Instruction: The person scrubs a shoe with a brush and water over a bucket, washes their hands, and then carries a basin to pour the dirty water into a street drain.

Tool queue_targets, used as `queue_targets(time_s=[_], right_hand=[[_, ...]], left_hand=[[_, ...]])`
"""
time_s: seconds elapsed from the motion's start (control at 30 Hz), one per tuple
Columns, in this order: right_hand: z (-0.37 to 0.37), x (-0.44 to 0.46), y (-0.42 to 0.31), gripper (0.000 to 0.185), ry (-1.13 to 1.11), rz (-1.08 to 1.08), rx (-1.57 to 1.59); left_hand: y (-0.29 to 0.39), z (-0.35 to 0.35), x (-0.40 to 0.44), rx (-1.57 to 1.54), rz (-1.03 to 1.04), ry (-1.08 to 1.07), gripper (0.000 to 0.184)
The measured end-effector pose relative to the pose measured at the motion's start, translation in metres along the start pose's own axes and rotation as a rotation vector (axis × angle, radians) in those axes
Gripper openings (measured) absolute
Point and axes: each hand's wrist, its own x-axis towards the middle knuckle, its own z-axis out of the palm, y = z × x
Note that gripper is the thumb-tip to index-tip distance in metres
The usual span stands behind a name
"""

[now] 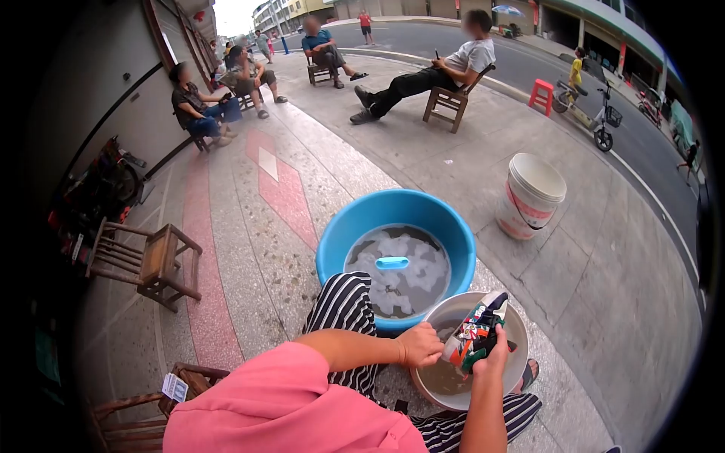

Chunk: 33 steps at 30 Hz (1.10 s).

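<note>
A multicoloured shoe (474, 332) with a pale sole is held tilted above a whitish basin (519, 332) of murky water. My right hand (492, 353) grips it from the right side. Over the basin's left rim, my left hand (421, 345) has its fingers curled close to the sole; what they hold, if anything, is hidden. Just beyond stands a large blue tub (343, 226) of grey, sudsy water. A light-blue brush (392, 263) floats in the tub, bristles out of sight.
A white bucket (538, 177) stands ahead on the right. Wooden chairs, one a slatted chair (155, 260), are at the left. Several people sit further off, one in a light shirt (472, 57). A red stool (541, 96) and a scooter (596, 121) are by the road.
</note>
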Motion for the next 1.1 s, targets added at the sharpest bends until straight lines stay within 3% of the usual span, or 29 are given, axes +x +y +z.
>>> queue_targets(time_s=[0.2, 0.5, 0.87, 1.1], right_hand=[[0.01, -0.01, -0.02, 0.038, -0.11, -0.143, 0.084], [0.009, -0.009, -0.019, 0.038, -0.09, -0.091, 0.104], [0.004, -0.005, -0.013, 0.029, 0.088, 0.065, 0.048], [-0.017, 0.019, -0.006, 0.028, 0.062, 0.024, 0.089]], left_hand=[[-0.004, 0.005, -0.004, 0.039, -0.003, -0.015, 0.013], [-0.001, 0.003, -0.001, 0.05, 0.002, -0.008, 0.015], [0.0, 0.0, -0.001, 0.031, 0.004, 0.014, 0.015], [-0.003, 0.004, -0.003, 0.036, -0.001, -0.022, 0.011]])
